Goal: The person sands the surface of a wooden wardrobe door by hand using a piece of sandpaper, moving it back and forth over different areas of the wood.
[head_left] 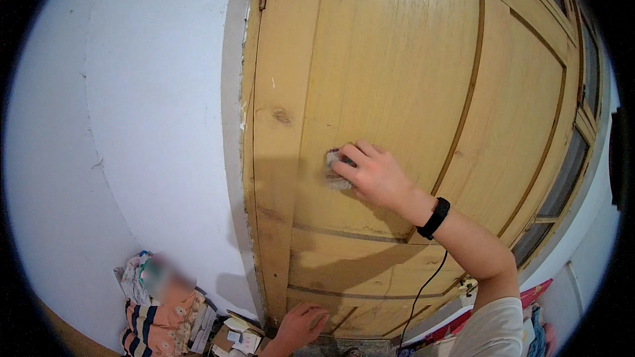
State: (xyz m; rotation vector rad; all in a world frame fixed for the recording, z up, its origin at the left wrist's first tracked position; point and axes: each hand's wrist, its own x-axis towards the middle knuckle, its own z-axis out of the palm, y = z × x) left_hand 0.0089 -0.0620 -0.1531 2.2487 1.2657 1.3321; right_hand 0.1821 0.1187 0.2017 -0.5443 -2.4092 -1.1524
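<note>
My right hand [378, 175] is closed on a pale, crumpled cloth [339, 178] with a dark reddish edge. It holds the cloth against a large panel of the yellow wooden door [390, 79]. Part of the cloth is hidden under the fingers. A black band [434, 218] circles my right wrist. Low in the picture, my left hand [303, 326] hangs in front of the door's bottom part with its fingers loosely stretched and nothing in them.
A white wall [159, 106] meets the door frame on the left. Folded patterned fabrics [165, 317] are piled at the lower left, beside a box of papers [238, 337]. A black cord [421, 291] hangs near my right forearm. Glass panes [562, 185] line the far right.
</note>
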